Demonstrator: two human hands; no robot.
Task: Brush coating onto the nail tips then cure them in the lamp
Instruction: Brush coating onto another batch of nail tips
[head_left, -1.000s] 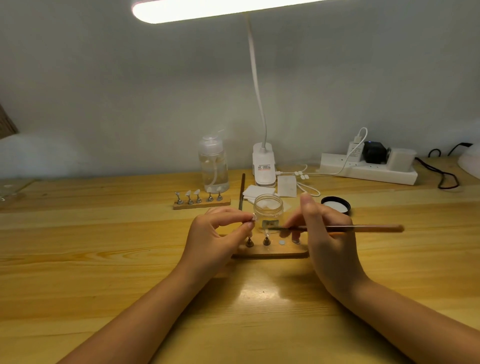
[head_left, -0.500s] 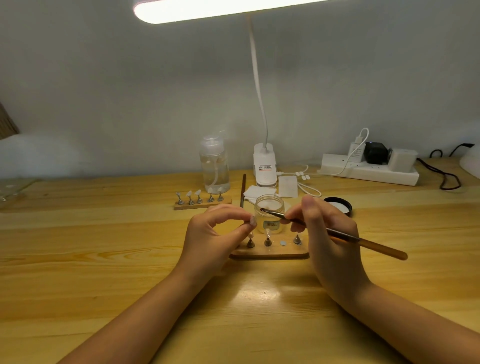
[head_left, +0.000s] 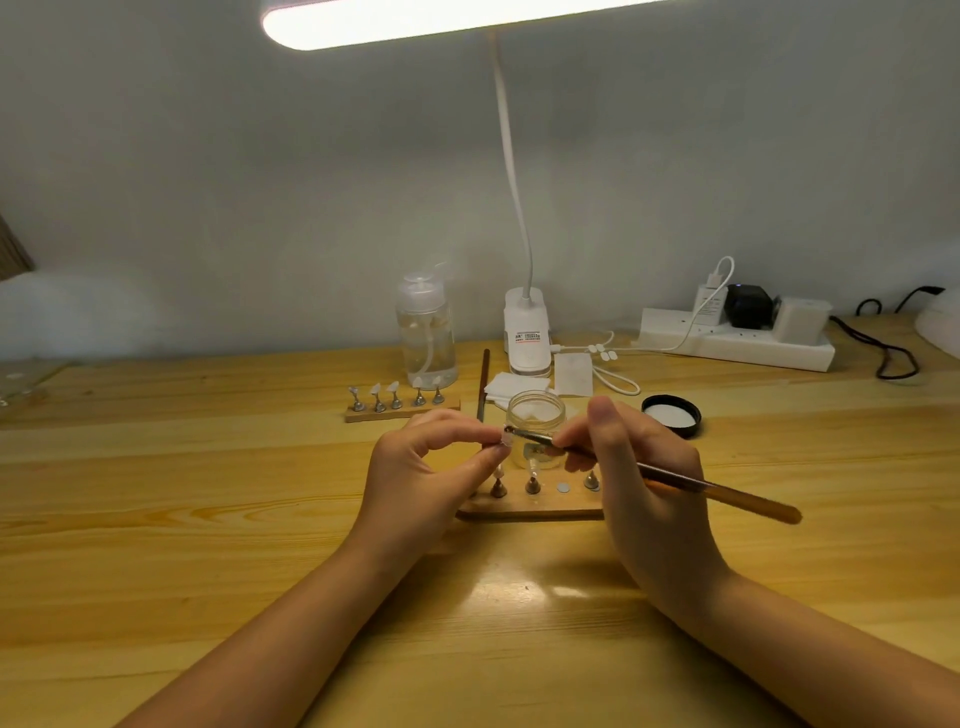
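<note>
My left hand pinches a small clear nail tip on its stand between thumb and forefinger, lifted above the near wooden holder. My right hand grips a brown-handled brush; its bristle end touches the pinched tip. Behind them stands an open clear jar of coating. Three metal stands remain on the near holder, with one bare magnet spot. A second wooden holder with several tips sits farther back on the left.
A pump bottle, the desk lamp's clip base, white wipes, a spare brush, the jar's black lid and a power strip with cables line the back. A white object shows at the right edge.
The brush swung from level, over the holder, to tilted with its bristles raised onto the tip in my left hand. My left hand lifted the tip slightly.
</note>
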